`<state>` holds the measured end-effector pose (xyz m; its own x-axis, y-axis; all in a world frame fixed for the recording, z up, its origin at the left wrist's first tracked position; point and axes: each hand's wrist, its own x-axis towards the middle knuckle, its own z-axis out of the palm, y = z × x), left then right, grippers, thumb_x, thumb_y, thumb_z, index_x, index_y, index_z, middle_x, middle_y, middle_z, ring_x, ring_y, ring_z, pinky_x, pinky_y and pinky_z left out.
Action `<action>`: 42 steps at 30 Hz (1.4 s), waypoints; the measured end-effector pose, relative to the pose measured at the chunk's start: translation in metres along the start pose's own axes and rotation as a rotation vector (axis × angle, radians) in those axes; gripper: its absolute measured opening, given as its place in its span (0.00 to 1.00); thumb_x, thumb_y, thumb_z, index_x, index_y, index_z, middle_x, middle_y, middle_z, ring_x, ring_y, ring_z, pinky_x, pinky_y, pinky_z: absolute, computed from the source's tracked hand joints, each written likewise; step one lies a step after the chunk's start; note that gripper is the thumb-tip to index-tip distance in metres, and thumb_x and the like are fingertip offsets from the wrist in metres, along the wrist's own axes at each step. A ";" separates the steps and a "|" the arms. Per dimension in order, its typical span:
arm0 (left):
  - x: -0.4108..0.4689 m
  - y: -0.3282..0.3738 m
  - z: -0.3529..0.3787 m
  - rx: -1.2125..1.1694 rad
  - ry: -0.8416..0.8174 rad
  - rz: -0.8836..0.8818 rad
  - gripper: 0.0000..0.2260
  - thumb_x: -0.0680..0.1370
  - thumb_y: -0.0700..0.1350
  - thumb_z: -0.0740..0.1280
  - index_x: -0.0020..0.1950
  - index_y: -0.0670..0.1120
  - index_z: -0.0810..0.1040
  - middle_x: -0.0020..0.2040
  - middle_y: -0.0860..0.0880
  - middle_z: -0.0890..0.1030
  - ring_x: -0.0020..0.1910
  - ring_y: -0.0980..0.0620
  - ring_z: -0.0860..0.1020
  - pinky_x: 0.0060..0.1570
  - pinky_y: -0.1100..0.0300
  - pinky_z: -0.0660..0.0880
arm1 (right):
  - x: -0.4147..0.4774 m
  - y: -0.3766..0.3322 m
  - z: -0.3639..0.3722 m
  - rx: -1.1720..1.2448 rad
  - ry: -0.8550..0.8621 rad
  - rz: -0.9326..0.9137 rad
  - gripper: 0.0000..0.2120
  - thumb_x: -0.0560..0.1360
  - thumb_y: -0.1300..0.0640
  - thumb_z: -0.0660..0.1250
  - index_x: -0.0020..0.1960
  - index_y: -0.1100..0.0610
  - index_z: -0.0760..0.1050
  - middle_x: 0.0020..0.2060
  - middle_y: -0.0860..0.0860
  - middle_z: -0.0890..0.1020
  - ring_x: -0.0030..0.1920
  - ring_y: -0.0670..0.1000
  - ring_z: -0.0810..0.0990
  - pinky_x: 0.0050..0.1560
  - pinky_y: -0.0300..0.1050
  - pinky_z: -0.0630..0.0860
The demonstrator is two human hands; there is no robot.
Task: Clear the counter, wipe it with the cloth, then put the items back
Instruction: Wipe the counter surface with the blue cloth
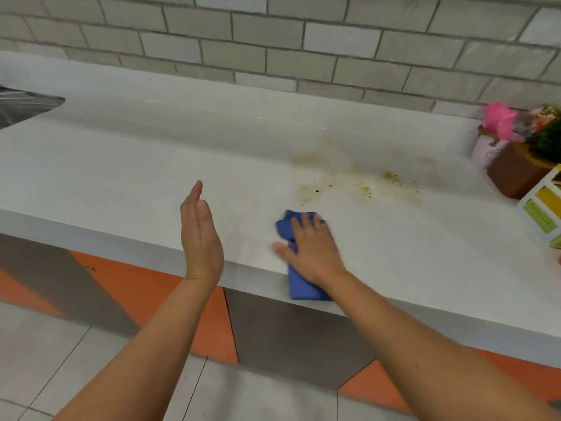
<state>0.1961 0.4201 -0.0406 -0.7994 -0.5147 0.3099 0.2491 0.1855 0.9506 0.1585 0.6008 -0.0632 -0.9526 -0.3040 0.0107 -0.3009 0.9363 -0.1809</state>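
Note:
A blue cloth [299, 287] lies on the white counter [151, 177] at its front edge, one end hanging over. My right hand [312, 250] presses flat on the cloth with fingers spread. My left hand [200, 235] hovers upright above the counter's front edge, fingers straight, holding nothing. Brown stains and crumbs [358, 186] mark the counter just beyond the cloth.
At the right end stand a brown planter with greenery [516, 174], a white pot with pink wrapping [491, 141] and a yellow-green box [543, 208]. A steel sink [21, 104] sits at the far left. A tiled wall [303, 41] backs the counter.

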 end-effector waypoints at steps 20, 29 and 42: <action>-0.007 0.026 0.036 0.015 -0.111 0.026 0.19 0.83 0.51 0.47 0.74 0.51 0.61 0.70 0.59 0.64 0.67 0.65 0.62 0.63 0.77 0.57 | 0.009 0.090 -0.101 0.726 0.378 0.273 0.17 0.77 0.50 0.65 0.61 0.57 0.74 0.56 0.53 0.79 0.55 0.53 0.77 0.54 0.46 0.73; -0.050 0.029 0.127 0.087 -0.347 0.076 0.24 0.78 0.57 0.48 0.73 0.52 0.62 0.69 0.58 0.65 0.66 0.64 0.63 0.65 0.66 0.59 | -0.072 0.215 -0.064 0.293 0.515 0.426 0.36 0.68 0.48 0.74 0.71 0.58 0.64 0.57 0.61 0.70 0.57 0.60 0.71 0.58 0.51 0.71; -0.065 0.019 0.205 0.306 -0.658 0.075 0.21 0.82 0.54 0.50 0.74 0.51 0.61 0.72 0.51 0.65 0.72 0.53 0.62 0.73 0.49 0.56 | -0.086 0.228 -0.080 0.274 0.076 0.355 0.17 0.73 0.48 0.67 0.59 0.55 0.75 0.58 0.51 0.78 0.61 0.52 0.74 0.61 0.43 0.68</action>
<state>0.1403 0.6287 -0.0463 -0.9734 0.1006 0.2059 0.2288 0.4761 0.8491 0.1686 0.8541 -0.0268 -0.9983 0.0512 -0.0289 0.0587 0.8962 -0.4397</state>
